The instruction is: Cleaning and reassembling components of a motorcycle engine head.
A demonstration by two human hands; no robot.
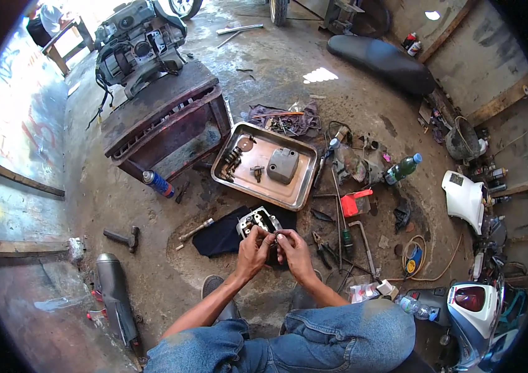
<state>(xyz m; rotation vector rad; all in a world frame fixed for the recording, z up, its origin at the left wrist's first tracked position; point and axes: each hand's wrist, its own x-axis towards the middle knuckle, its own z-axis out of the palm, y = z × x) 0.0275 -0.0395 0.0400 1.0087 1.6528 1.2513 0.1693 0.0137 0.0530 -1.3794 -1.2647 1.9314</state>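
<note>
My left hand (253, 252) and my right hand (292, 255) meet just in front of a metal cylinder head (254, 217), fingertips pinched together around something small that I cannot make out. The cylinder head rests on a dark cloth (211, 240), its near part hidden by my fingers. A metal rod with a light end (192, 231) lies left of the cloth. Beyond it is a steel tray (227, 179) holding a square cover (282, 165) and several small parts. Pliers (325, 251) lie to the right.
An engine (136, 46) sits on a wooden crate (158, 155) at back left, near a spray can (155, 183). Bottles (401, 169), long tools (343, 227), a red container (357, 202) and a coiled hose (429, 261) lie right. A hammer (128, 239) and muffler (115, 292) lie left.
</note>
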